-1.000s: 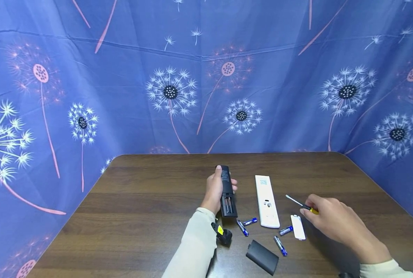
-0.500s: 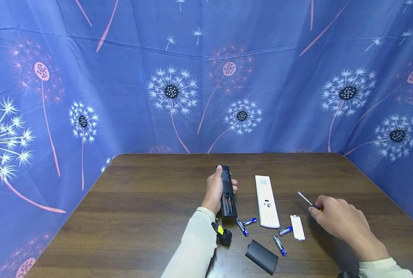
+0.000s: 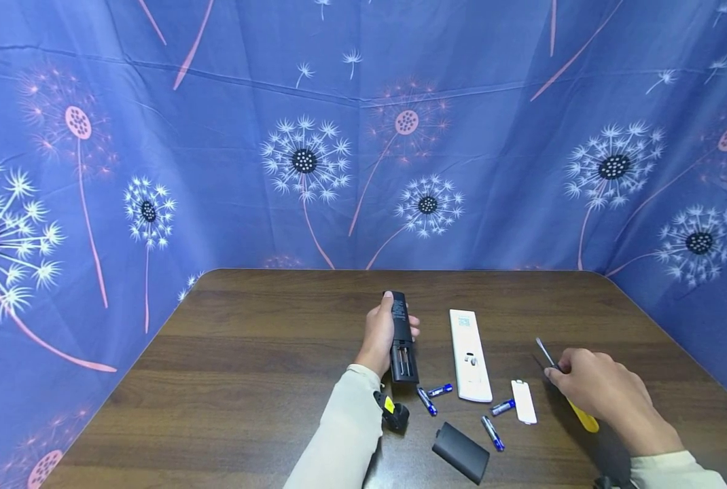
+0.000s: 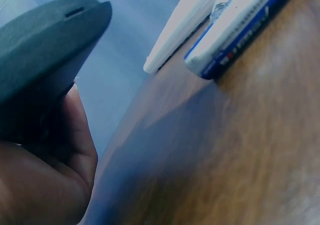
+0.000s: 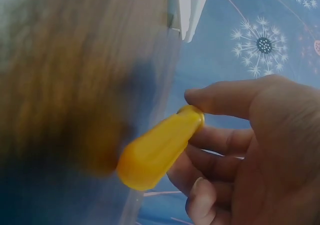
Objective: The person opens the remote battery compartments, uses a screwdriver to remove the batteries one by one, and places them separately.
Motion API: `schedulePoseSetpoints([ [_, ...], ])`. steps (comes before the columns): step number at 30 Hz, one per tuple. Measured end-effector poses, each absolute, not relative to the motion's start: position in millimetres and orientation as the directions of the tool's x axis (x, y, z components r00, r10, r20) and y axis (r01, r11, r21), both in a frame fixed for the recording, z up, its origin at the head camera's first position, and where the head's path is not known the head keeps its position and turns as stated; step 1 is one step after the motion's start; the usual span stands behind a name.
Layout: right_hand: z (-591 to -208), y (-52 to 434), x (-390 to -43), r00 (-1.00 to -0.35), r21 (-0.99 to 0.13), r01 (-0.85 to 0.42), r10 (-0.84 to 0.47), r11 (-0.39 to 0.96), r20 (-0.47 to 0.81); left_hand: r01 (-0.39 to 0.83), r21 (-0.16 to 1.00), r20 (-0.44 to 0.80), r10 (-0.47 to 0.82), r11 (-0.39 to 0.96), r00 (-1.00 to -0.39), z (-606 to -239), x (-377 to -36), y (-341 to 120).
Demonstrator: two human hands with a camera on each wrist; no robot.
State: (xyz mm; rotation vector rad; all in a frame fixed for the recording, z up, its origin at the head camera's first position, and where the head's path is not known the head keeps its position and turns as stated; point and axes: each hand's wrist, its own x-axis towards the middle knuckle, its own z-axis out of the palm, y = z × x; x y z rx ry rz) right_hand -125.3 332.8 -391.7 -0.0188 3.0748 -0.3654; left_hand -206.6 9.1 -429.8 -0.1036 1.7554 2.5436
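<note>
Black slim plastic remote control (image 3: 401,336) stands propped on the dark wood-grain table (image 3: 247,353), back side up with its battery bay open at the near end, and the left hand (image 3: 380,337) grips it, fingers curled round its left edge and thumb on the right edge; the left wrist view shows the same dark body (image 4: 45,55) resting against the palm. To the right, the right hand (image 3: 602,394) pinches a small screwdriver with a yellow plastic handle (image 3: 568,384) at the join of handle and shaft, its thin metal shaft pointing away and up-left, the yellow handle trailing toward the person; in the right wrist view the thumb tip sits on the narrow end of the handle (image 5: 160,147) with the other fingers loosely curled below. Between the two hands lies a long white plastic remote control (image 3: 470,354), face down, with a small white battery cover (image 3: 524,401) just to its right. Four blue-and-silver slim batteries (image 3: 439,390) lie scattered near the remotes' near ends, and a black rounded battery cover (image 3: 461,452) lies closer to the person. A blue cloth printed with dandelion heads (image 3: 302,159) hangs behind and around the table.
</note>
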Motion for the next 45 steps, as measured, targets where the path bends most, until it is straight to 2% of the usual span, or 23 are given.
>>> schedulePoseSetpoints([
  [16,-394,334,-125,-0.998,-0.200,-0.001,-0.015,0.980,-0.068,-0.079,0.932,-0.085,0.000,-0.354,-0.996,-429,-207,11],
  [23,-390,330,-125,-0.998,-0.239,0.026,0.010,0.971,-0.068,-0.093,0.931,-0.099,0.001,-0.352,-0.995,-432,-207,10],
  [33,-389,323,-119,-0.998,-0.270,-0.035,-0.020,0.962,0.059,-0.074,0.934,-0.078,0.003,-0.350,-0.997,-432,-206,15],
  [45,-393,315,-112,-0.990,-0.295,-0.098,-0.064,0.951,0.122,-0.088,0.924,-0.081,0.034,-0.373,-0.996,-430,-205,16],
])
